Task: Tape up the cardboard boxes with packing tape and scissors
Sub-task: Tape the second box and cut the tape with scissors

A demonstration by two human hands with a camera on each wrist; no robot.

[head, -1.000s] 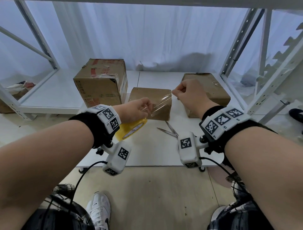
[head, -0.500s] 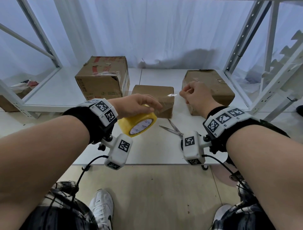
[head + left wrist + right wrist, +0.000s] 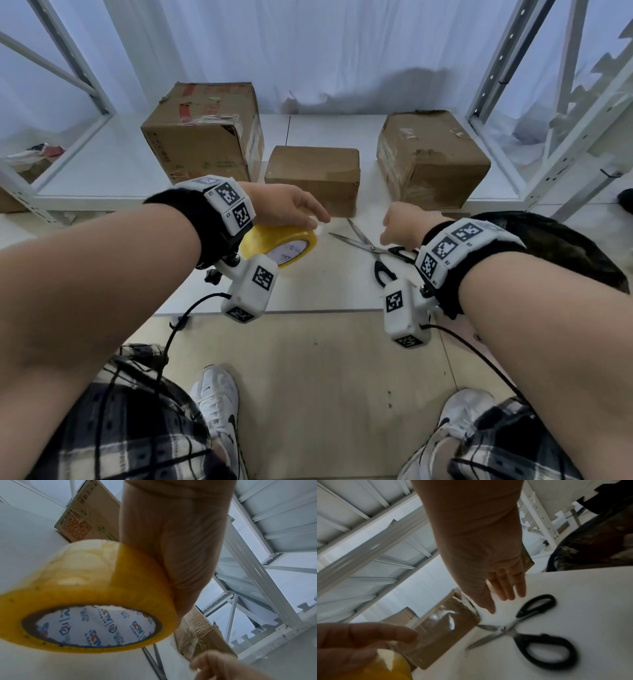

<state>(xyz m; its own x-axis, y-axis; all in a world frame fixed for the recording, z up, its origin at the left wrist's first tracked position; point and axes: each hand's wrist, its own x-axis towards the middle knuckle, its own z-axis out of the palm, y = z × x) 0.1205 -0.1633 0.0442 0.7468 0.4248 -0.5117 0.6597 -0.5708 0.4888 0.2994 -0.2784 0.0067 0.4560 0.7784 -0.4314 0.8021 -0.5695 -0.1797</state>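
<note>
My left hand (image 3: 287,209) grips a yellow roll of packing tape (image 3: 274,240) from above, just over the white table (image 3: 325,291). The left wrist view shows the roll (image 3: 85,588) held against my palm (image 3: 171,534). A short clear end seems to hang off it. Open scissors (image 3: 366,241) with black handles lie on the table. My right hand (image 3: 400,224) hovers over the handles, its fingers (image 3: 505,588) straight and empty above the scissors (image 3: 505,630). Three cardboard boxes stand behind: a large one (image 3: 202,137), a small one (image 3: 313,174) and a worn one (image 3: 431,157).
White metal rack frames stand at the left (image 3: 85,78) and right (image 3: 496,68) of the table, with a white curtain behind. A dark bag (image 3: 565,246) sits by my right forearm. The table's front edge runs just below my wrists.
The stretched strip of tape between my hands is gone. My right hand has let go, opened and dropped to the scissors. My left hand has lowered the roll toward the table.
</note>
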